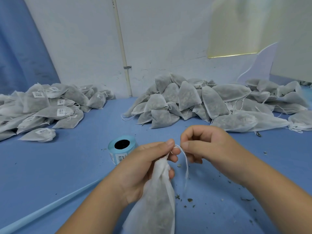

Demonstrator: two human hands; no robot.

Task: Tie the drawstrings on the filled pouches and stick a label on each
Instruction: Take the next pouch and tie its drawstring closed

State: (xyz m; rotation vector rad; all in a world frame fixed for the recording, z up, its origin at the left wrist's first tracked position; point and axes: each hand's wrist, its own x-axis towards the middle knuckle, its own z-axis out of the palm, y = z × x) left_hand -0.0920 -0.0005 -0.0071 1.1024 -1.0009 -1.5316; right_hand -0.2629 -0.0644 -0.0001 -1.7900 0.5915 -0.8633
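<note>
The left hand [145, 168] is gripping the gathered neck of the pouch [152, 210], fingers curled round it, over the near edge of the table [50, 166]. The pouch's long axis is running from that edge up and away toward the neck. The right hand [207, 146], just right of the neck, is pinching the drawstring [185, 162] between thumb and forefinger; the loose ends are hanging between the hands. Whether a knot is forming cannot be told. The frame is cutting off the pouch's base, and the left hand is partly hiding the label roll [120, 146].
</note>
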